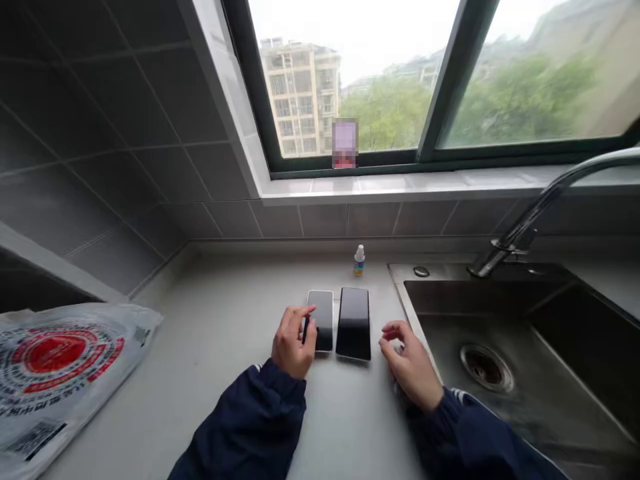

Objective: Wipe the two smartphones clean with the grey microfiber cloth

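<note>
Two flat, dark-screened devices lie side by side on the pale counter (225, 340), a narrow strip of it between them: a light-rimmed phone (324, 325) and, to its right, a black-screened device (354, 323), both screens up. Over the phone's left edge is the left hand (294, 343), its thumb and forefinger parted with part of the dark screen visible in the gap; whether the tips touch the glass I cannot tell. The right hand (411, 367) is half curled just right of the black-screened device, apart from it, beside the sink; something greyish shows beneath its fingers, too hidden to name, so I cannot tell whether it is gripped. Judging by the pose, the step in hand is placing or adjusting the phone at its left side. A next move on it would call for settling thumb and finger along that edge without nudging its neighbour. Behind the devices a small white-capped bottle (359, 261) stands upright. Farther out, the steel sink (400, 285) with its curved tap (520, 227) takes up the right, a printed plastic bag (55, 393) lies at the far left, and a window (426, 127) rises beyond, with a pixelated patch (345, 143) low on it.
</note>
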A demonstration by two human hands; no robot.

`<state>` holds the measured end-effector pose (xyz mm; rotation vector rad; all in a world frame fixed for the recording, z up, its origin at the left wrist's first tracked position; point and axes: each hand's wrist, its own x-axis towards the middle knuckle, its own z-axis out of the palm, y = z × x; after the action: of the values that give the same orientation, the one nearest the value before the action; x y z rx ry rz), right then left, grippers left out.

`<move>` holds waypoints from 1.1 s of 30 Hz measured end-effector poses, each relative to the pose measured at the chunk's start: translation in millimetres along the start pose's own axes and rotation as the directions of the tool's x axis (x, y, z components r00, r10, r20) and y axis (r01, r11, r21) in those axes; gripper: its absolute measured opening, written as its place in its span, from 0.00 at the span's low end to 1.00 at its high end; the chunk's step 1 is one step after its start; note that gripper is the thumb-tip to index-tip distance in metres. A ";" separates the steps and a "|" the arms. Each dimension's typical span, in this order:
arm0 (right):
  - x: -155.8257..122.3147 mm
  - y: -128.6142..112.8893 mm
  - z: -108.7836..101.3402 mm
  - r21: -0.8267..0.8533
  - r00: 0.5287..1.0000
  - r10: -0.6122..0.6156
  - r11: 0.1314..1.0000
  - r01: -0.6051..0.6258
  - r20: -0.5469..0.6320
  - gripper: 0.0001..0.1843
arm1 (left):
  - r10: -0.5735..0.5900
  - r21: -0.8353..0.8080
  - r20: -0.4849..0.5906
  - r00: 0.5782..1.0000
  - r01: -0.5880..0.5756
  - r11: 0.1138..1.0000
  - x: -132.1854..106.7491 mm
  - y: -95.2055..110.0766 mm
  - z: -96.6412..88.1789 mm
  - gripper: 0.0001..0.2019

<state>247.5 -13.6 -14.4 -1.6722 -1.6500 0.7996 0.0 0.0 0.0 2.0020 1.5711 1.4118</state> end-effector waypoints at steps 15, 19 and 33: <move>10.4 -36.7 23.1 -0.187 0.997 0.071 0.979 -0.078 -0.044 0.43 | 0.087 -0.048 0.043 0.995 -0.085 0.995 -9.4 -2.2 11.2 0.11; 12.3 -35.3 27.4 -0.141 0.994 0.085 0.986 -0.093 -0.062 0.44 | 0.109 -0.089 0.094 0.990 -0.101 0.991 -10.2 0.1 10.2 0.11; 25.2 -0.4 28.1 0.395 1.000 -0.020 0.918 0.022 -0.008 0.44 | 0.206 -0.128 0.487 0.849 -0.164 0.978 -5.1 6.7 -3.5 0.42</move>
<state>225.5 12.4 -30.6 -1.3670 -1.3861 1.0397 1.6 -8.3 3.6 2.2763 1.1003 0.8794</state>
